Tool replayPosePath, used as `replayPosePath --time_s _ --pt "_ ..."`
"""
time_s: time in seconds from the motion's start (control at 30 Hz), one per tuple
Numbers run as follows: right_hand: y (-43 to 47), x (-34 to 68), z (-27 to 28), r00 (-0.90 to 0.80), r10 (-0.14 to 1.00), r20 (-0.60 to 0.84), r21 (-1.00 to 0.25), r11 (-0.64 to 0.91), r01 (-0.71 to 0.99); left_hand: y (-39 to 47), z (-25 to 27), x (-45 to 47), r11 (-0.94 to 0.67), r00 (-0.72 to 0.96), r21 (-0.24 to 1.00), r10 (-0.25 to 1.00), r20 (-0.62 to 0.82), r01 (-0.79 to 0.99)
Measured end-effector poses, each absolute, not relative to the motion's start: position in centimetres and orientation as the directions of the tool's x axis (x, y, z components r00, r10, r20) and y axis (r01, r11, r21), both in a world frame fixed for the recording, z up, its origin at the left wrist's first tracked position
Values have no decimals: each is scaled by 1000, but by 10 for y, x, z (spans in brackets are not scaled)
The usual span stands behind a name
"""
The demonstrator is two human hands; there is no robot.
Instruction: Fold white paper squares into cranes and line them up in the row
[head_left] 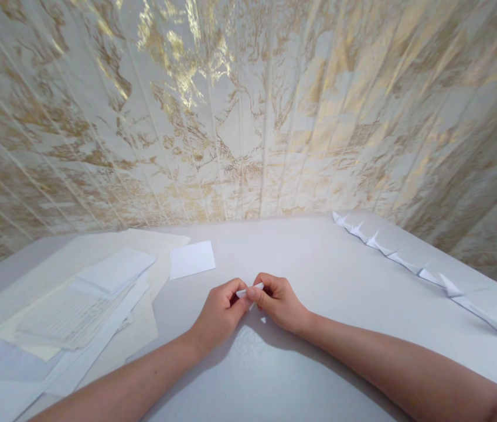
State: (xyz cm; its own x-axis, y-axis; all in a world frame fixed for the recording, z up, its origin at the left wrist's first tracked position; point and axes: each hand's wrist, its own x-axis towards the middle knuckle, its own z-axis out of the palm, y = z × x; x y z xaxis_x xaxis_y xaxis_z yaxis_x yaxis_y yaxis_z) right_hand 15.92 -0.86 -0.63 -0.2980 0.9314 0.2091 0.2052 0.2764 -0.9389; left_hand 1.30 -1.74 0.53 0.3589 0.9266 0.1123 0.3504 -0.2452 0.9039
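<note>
Head camera, and we're right on the action: a small folded paper [242, 292] sits between our two hands, nearer us than the white sheet [193, 259] and to its right. It's plain white, narrowed to a slim strip with a crisp edge, and most of it is hidden, so we can't call the full shape! A small white tip [263, 320] shows below; whether it belongs to the strip, we can't tell. Our left hand [221, 305] has its grip pinched on one end, our right hand [284, 302] pinches the other, the two nearly meeting. Well to the sheet's right, pointed folded papers [449, 286] line up along the desk [310, 246]; to its left, loose papers [59, 322] overlap, one with lines of writing.
</note>
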Motion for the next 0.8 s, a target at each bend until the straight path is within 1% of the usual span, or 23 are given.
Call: replayPosePath --time_s 0.07,0.13,0.3,0.5,0.6,0.7,0.8 --pt "-8 160 -5 -318 936 150 -953 223 206 -16 6 12 -216 360 900 930 72 378" --pt "-8 160 -4 -329 935 129 -955 206 212 -16 7 12 -192 366 893 930 34 406" --pt "-10 162 -4 -321 929 183 -937 264 228 -17 9 12 -171 368 893 930 6 417" --pt "-9 161 -5 -312 939 145 -970 197 143 -18 7 11 -80 335 944 942 -33 320" --pt "-7 161 -5 -272 949 158 -978 189 90 -17 5 10 -54 304 959 952 -35 279" --pt "-5 162 -5 -237 949 209 -975 221 25 -15 4 9 7 301 984 952 -61 178" --pt "-5 164 -8 -226 923 311 -945 326 34 -12 3 6 63 350 998 934 -69 29"
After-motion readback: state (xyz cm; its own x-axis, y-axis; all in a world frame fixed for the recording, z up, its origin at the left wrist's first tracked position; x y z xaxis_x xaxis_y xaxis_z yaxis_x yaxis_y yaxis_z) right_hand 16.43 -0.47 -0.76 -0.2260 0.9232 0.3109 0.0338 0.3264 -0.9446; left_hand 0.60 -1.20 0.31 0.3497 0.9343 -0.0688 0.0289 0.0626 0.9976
